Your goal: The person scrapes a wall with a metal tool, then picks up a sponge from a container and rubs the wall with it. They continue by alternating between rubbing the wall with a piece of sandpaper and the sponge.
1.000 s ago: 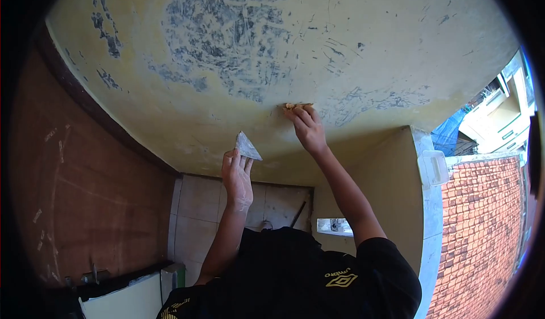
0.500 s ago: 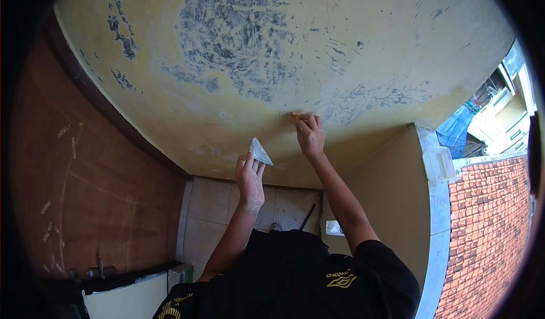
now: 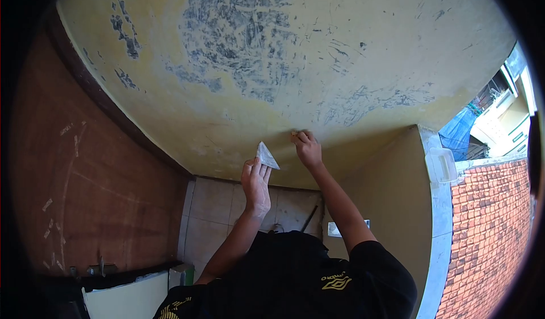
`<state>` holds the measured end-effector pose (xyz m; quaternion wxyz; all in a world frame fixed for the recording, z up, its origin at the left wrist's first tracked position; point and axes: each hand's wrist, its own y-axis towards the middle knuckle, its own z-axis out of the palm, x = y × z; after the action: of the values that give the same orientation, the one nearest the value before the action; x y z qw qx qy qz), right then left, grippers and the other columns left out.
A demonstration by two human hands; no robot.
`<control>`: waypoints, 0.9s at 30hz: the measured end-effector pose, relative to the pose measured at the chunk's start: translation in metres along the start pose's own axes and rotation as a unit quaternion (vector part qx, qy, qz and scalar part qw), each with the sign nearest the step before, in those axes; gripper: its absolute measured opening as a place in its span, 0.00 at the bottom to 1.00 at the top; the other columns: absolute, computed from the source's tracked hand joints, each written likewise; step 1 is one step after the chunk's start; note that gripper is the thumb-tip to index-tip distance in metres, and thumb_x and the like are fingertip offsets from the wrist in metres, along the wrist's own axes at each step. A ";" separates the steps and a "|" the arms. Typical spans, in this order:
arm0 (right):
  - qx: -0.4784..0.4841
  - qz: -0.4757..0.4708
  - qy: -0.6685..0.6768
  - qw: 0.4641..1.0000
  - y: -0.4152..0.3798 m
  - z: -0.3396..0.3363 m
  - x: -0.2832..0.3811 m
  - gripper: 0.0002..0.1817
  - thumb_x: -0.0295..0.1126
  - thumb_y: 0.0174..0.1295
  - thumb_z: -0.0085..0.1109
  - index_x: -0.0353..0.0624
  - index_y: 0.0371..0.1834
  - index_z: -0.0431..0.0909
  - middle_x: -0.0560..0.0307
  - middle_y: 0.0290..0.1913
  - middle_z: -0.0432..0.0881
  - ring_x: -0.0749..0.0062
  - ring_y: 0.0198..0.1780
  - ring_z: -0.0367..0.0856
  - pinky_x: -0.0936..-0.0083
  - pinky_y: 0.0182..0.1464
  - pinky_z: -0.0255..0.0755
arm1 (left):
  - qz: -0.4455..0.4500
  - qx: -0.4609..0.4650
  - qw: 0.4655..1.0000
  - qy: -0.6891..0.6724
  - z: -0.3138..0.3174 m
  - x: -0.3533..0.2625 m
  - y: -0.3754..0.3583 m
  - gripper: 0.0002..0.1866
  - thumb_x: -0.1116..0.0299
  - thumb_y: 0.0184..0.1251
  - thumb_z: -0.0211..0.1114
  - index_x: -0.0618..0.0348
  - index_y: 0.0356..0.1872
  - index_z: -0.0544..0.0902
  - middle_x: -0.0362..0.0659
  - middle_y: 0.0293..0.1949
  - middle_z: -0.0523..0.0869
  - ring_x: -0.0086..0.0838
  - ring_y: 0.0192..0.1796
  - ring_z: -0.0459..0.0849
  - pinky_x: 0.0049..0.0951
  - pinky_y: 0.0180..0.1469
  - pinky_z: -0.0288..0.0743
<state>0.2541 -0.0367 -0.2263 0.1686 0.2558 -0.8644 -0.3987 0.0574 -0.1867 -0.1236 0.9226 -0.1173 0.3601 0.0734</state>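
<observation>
My left hand (image 3: pixel 256 185), pale with dust across the palm and wrist, holds up a flat whitish triangular piece (image 3: pixel 268 157) between thumb and fingers, a little away from the wall. To its right, my right hand (image 3: pixel 308 149) pinches a small tan-orange piece (image 3: pixel 294 137) against the lower part of the yellowish wall (image 3: pixel 250 117). What exactly that piece is, I cannot make out, since the fingers cover much of it. Dark grey scraped patches (image 3: pixel 238 35) spread over the wall above both hands.
At left is a brown door (image 3: pixel 119 177) with a metal handle (image 3: pixel 102 269). A low wall (image 3: pixel 392 188) on the right carries a clear plastic container (image 3: pixel 440 164) on its ledge. Orange roof tiles (image 3: pixel 488 222) lie beyond. Pale floor tiles (image 3: pixel 213 199) and a dark stick (image 3: pixel 310 218) show below.
My right hand has slid down the wall with the tan-orange piece. My left hand, still holding the triangular piece, has shifted slightly right and down.
</observation>
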 end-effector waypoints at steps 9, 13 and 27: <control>0.088 0.469 0.058 0.877 -0.192 0.022 -0.006 0.07 0.24 0.58 0.73 0.46 0.39 0.91 0.52 0.44 0.87 0.57 0.48 0.89 0.60 0.50 0.84 | 0.012 0.027 0.999 0.041 -0.019 -0.014 -0.011 0.08 0.64 0.87 0.59 0.56 0.55 0.76 0.46 0.62 0.82 0.36 0.70 0.79 0.46 0.80 0.66; -0.050 0.645 0.204 0.735 -0.294 0.013 0.013 0.15 0.31 0.53 0.82 0.43 0.44 0.91 0.50 0.48 0.91 0.63 0.46 0.91 0.69 0.52 0.83 | -0.018 0.025 0.998 0.053 -0.036 -0.014 -0.011 0.09 0.64 0.87 0.59 0.57 0.56 0.76 0.47 0.63 0.82 0.37 0.71 0.79 0.47 0.80 0.66; -0.379 0.476 0.298 0.736 -0.105 -0.289 0.009 0.15 0.20 0.68 0.70 0.41 0.55 0.80 0.54 0.54 0.86 0.72 0.55 0.86 0.72 0.56 0.82 | -0.140 0.176 0.959 0.171 -0.005 0.027 -0.004 0.07 0.66 0.86 0.59 0.57 0.54 0.77 0.48 0.61 0.83 0.38 0.68 0.81 0.46 0.77 0.69</control>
<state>0.4223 -0.2736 -0.1265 0.6685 -0.1679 -0.5561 -0.4643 0.0747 -0.1904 -0.1456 0.8545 -0.0132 0.4993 -0.1423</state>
